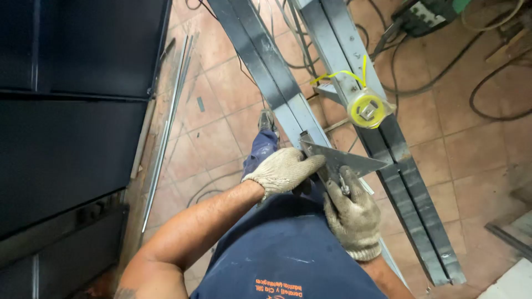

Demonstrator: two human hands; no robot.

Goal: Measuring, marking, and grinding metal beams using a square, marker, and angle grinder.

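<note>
Square (pixel 346 160), flat steel triangle, lies across the left steel bar (pixel 277 91): stiff, light, likely slick with sharp edges. Left hand (pixel 282 170) clamps its corner to the bar; right hand (pixel 353 213) closes on a marker (pixel 344 187) beside it.

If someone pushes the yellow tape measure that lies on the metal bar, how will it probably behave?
The tape measure lies flat on its wide side on a narrow steel bar, so it would probably slide, not roll. The bar looks smooth and slanted, so a push may send it off the edge. It seems compact and rigid.
</note>
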